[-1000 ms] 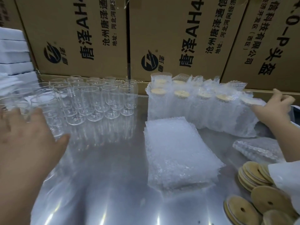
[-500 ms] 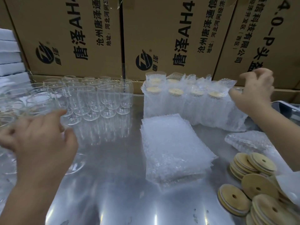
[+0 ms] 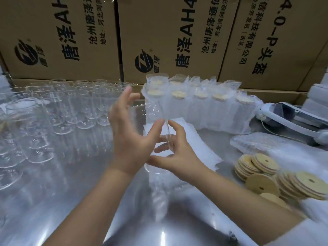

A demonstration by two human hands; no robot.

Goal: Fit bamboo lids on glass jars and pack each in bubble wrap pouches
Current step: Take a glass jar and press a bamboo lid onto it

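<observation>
Gripping a glass jar (image 3: 154, 110) with the left hand (image 3: 131, 139), fingers splayed behind it, thumb out front. Cupping the lower end with the right hand (image 3: 177, 154), fingers curled under, index tip right by the left thumb. Bare forearms angling in from below.

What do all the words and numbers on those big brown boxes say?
"唐泽AH", top cut off: left cardboard box.
"唐泽AH4" and "沧州唐泽通信": middle cardboard box.
"4.0-P头盔" and "信科技有限公司": right cardboard box.
"地址:河北河间", rest blurred: small line on the left and middle boxes.
Round logos: tiny characters, too blurred to read.
Glass jars and bamboo lids: no writing shows.
</observation>
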